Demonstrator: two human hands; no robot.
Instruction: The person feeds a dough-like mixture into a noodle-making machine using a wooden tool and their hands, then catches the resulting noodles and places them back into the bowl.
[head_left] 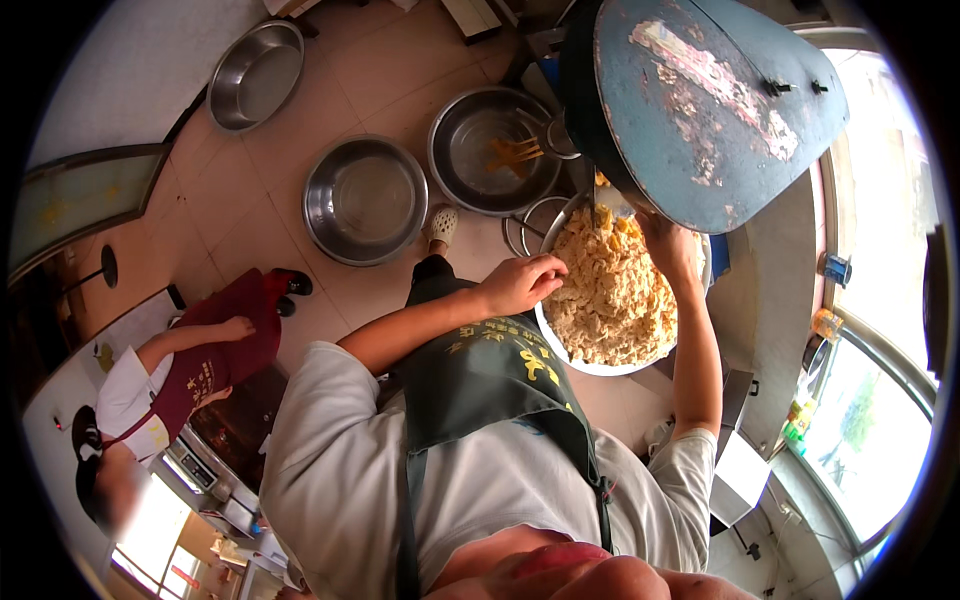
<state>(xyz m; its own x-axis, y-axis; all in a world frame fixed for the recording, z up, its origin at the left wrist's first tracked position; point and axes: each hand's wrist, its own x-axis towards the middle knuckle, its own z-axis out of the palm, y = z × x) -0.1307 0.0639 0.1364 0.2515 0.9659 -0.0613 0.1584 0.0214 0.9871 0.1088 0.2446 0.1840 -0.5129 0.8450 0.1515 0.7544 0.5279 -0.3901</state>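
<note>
A large white basin (598, 369) is heaped with pale, crumbly dough-like mixture (610, 300), with yellower lumps near its far side. My left hand (522, 284) is at the basin's left rim, its fingers curled over the edge. My right hand (668, 245) reaches over the basin's far right part, under the lower edge of a blue-grey machine housing (700, 110). That housing hides its fingers, so their grip does not show. A whitish piece (613, 201) lies beside these fingers, against the yellow lumps.
A metal basin with yellow residue (480, 150) stands beyond my left hand, under a machine part with yellow prongs (522, 150). Two more metal basins (365, 205) (255, 75) are farther left on the tiled floor. A co-worker in a dark red apron (225, 345) stands at left. Windows (870, 400) line the right.
</note>
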